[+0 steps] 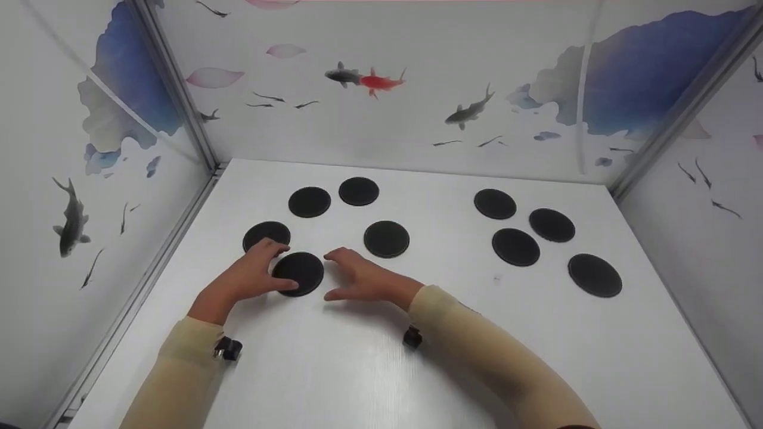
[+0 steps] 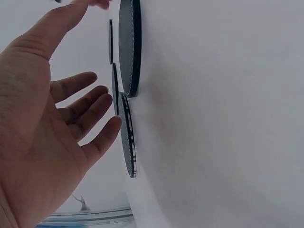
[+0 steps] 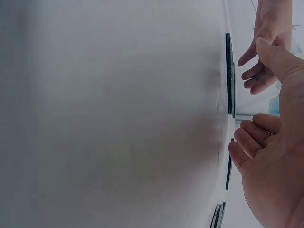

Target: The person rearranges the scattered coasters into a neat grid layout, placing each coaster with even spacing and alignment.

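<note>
On the white table (image 1: 381, 369), a black disc (image 1: 298, 273) lies flat between the left hand (image 1: 247, 277) at nine o'clock, thumb and fingertips touching its rim, and the right hand (image 1: 360, 280) at three o'clock, fingers loosely spread, apparently framing it.

**Three views, one shared disc**

The bench (image 1: 381, 369) is seen from above and forward by the head view. Both wrist views are set close and low, grazing the surface, rolled sideways. The near black disc (image 1: 298, 273) (image 2: 129, 47) (image 3: 230, 76) is shared by all three.
</note>
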Demonstrator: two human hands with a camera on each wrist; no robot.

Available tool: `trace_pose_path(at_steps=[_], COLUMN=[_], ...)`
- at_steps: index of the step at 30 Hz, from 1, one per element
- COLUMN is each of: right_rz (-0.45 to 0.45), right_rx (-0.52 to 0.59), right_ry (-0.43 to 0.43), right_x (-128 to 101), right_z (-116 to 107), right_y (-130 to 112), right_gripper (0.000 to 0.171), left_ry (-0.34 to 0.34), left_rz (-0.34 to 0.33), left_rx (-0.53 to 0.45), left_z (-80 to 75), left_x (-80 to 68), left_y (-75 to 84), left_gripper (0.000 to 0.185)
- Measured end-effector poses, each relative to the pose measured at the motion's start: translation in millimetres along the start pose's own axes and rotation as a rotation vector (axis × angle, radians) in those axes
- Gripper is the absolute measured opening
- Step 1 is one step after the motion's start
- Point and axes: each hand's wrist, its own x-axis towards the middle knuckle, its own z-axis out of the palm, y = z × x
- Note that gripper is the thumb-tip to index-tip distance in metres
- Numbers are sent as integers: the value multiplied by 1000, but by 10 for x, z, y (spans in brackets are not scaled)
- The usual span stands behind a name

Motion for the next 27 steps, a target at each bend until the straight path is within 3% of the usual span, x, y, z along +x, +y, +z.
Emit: trace_pose_path(at_steps=[11,22,27], right_rz=[77,86,120], right_rx=[-7,-45,-70], right_ry=[-7,-51,-77], right_x=[153,337,413], right_z=[59,122,172], right_y=[-47,-108,-139], right_gripper=[97,95,102], left_ry=[-2,-7,-25], left_rz=[-9,38,22], left_rx=[34,76,77], left_z=[73,106,134], left_x=[-51,-6,14], left_y=[-77,-98,-107], left_gripper=[117,118,115])
